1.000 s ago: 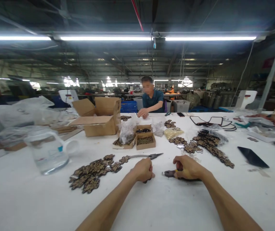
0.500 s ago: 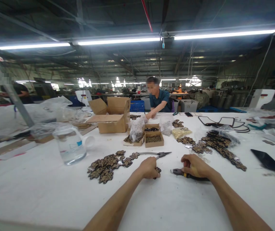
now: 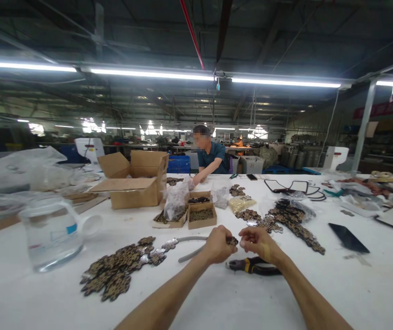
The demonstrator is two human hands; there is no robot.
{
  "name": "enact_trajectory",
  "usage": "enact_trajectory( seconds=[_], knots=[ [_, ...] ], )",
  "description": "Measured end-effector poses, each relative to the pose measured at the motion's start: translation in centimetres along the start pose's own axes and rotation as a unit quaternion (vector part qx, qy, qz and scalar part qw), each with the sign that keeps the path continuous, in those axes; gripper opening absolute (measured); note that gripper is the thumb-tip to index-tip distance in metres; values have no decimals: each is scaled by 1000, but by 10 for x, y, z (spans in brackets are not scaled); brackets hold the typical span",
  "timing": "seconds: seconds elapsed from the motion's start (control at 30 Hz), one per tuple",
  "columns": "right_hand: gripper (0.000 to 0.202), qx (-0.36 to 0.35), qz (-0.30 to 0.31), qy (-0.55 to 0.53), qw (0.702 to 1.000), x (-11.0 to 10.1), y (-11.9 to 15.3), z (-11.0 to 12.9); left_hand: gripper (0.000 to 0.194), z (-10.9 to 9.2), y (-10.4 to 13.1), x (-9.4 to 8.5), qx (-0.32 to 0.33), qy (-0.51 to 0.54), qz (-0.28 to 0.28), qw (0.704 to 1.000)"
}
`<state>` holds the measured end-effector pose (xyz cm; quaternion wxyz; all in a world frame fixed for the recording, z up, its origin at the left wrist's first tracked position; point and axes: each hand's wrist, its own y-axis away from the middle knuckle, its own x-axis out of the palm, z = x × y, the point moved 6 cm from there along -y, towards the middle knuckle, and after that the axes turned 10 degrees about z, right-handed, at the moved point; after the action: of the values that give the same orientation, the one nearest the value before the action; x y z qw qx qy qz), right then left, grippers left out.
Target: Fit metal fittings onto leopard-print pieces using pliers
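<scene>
My left hand (image 3: 217,246) is closed on a small leopard-print piece (image 3: 231,240) with a dark edge, which pokes out past the fingertips. Just to the right, my right hand (image 3: 258,243) holds its bent fingers slightly apart near that piece, with nothing visible in them. Below it on the table lie pliers (image 3: 253,266) with black and yellow handles. Behind my left hand rests a second tool with curved grey handles (image 3: 191,239), its head hidden by the hand. A heap of leopard-print pieces (image 3: 119,268) spreads to the left.
A clear water jug (image 3: 50,238) stands at left. An open cardboard box (image 3: 137,192) and small boxes of metal bits (image 3: 201,216) stand ahead. More patterned pieces (image 3: 296,222) and a dark flat tablet-like object (image 3: 348,237) lie right. Across the white table, a person (image 3: 212,158) reaches forward.
My right hand has let go of the black and yellow pliers and moved left toward the piece in my left hand. The view has turned to the right.
</scene>
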<state>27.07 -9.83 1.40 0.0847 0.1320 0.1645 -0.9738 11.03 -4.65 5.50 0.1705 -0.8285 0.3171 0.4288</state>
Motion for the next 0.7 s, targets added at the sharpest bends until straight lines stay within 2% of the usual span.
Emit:
enact_trajectory(
  seconds=[0.1,0.17,0.27,0.37,0.43,0.53,0.63,0.7],
  knots=[
    [32,-11,6,-11,1000,0,-3,1,29,-14,-14,19,12,40,15,999],
    [32,-14,-17,0,1000,-3,-5,0,28,-14,-19,29,27,95,22,995],
    [32,1,-55,16,998,-16,-5,-7,28,-7,-22,35,92,190,17,977],
    [37,56,-95,110,988,-48,0,-18,29,10,-27,34,124,249,-13,960],
    [35,140,-152,250,946,-82,12,-28,31,24,-33,35,109,286,-32,951],
    [18,223,-155,315,909,-118,30,-46,32,38,-40,39,97,348,-45,931],
    [8,276,-129,333,893,-134,43,-61,34,45,-43,44,83,398,-49,912],
    [10,297,-123,337,885,-138,48,-66,34,47,-44,47,73,416,-41,905]
  ],
)
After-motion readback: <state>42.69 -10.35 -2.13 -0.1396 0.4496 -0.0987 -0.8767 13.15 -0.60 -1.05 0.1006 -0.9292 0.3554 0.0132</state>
